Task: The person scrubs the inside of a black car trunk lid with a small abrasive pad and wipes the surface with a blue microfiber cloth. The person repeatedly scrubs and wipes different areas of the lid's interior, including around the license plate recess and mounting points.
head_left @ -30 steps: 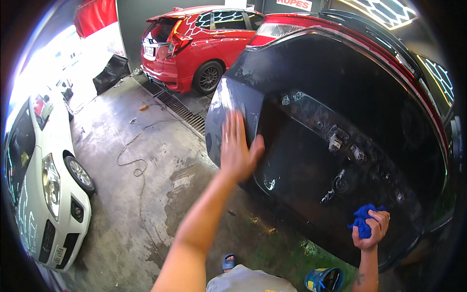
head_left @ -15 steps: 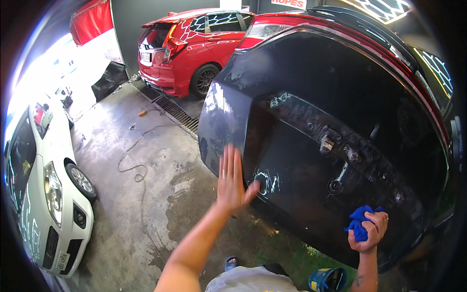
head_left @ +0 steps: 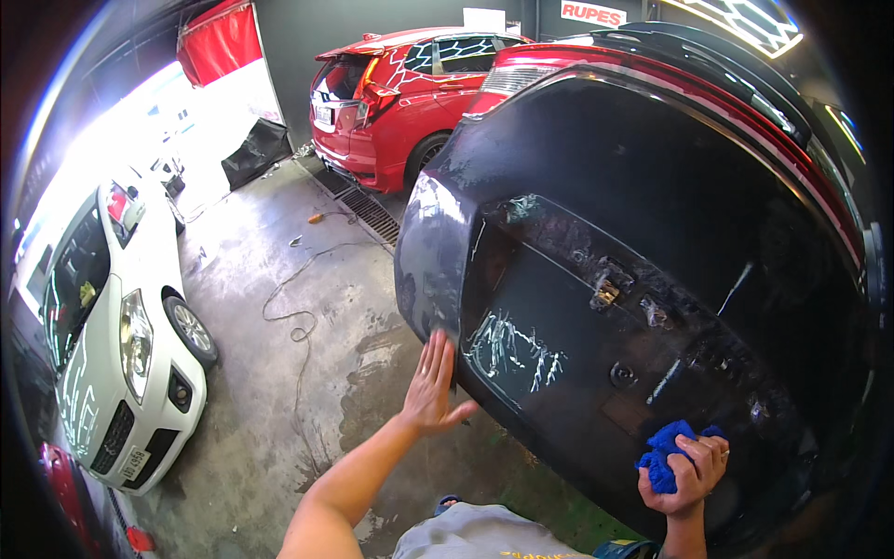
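Note:
A large dark car trunk lid [head_left: 559, 326] fills the right half of the view, with a red tail-lamp area along its top. My left hand [head_left: 430, 384] is open, its fingers straight and close together, thumb out; the fingertips overlap the lid's lower left edge, and I cannot tell if they touch. In my right hand [head_left: 691, 473] a crumpled blue cloth [head_left: 662, 456] is gripped, over the lid's lower right part. Whitish wet-looking streaks [head_left: 512, 349] mark the lower left of the lid. A round hole [head_left: 622, 374] and clear plastic pieces [head_left: 655, 312] show near its middle.
A white car [head_left: 130, 354] stands at the left and a red hatchback [head_left: 391, 102] behind. A cord [head_left: 300, 321] snakes over the concrete floor [head_left: 251, 401], near a drain grate [head_left: 370, 216]. A bucket [head_left: 626, 550] shows partly at the bottom.
My left hand has drawn down and slightly left toward the lid's edge. My right hand, with the cloth, has shifted left and slightly down. More whitish streaks show. The view has turned.

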`<state>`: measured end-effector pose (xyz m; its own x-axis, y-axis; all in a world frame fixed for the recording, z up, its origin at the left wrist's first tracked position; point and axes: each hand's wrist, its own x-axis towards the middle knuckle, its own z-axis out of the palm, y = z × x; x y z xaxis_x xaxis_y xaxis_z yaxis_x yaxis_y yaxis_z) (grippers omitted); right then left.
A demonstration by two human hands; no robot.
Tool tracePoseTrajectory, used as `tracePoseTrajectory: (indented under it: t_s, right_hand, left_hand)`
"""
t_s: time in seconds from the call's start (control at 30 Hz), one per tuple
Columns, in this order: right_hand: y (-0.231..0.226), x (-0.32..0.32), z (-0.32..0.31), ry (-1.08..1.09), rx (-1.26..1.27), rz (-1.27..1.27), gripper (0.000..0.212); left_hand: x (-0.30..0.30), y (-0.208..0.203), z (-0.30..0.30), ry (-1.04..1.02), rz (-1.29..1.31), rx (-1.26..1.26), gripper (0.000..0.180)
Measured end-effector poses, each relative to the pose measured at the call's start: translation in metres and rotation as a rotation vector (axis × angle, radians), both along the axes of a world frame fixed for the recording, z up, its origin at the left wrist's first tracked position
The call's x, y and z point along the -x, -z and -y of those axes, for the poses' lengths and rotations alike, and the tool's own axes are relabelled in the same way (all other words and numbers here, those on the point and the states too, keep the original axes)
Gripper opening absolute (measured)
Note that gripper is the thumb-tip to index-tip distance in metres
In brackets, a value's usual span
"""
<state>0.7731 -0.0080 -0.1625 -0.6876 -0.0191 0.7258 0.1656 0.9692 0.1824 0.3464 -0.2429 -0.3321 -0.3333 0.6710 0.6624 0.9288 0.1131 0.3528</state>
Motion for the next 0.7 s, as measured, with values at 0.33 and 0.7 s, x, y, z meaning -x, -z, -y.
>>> tracePoseTrajectory:
  t_s: [0.33,0.7]
  right_hand:
    - [0.003,0.006,0.001,0.012,0.003,-0.025,0.035]
    - [0.011,0.021,0.014,0.168,-0.033,-0.119,0.033]
  left_hand:
    - [0.07,-0.155,-0.087,-0.078,0.028,-0.024,0.107]
    - [0.16,-0.118,-0.093,-0.228,0.211,-0.097,0.099]
